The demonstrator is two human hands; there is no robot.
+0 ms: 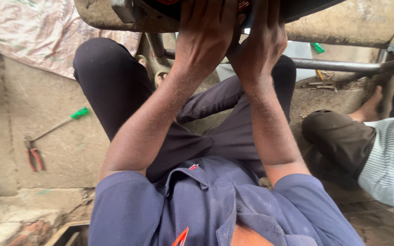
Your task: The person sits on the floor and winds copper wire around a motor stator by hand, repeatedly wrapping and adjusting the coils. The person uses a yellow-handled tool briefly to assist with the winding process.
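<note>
Concrete floor (46, 136), seated person; left hand (206, 34) and right hand (261, 41) both pressed up on dark motor part (169, 7) at bench edge, fingers hidden so grip unclear; work looks midway; screwdriver (60, 123), pliers (33, 157) lie unused at left

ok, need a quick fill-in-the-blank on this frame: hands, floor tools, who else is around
1. Both hands, left hand and right hand, reach up to a dark round part at the ____ of the picture.
2. The screwdriver on the floor has a ____ handle.
3. The pliers have ____ handles.
4. The nearby person wears a ____ shirt.

Missing: top; green; red; striped
</note>
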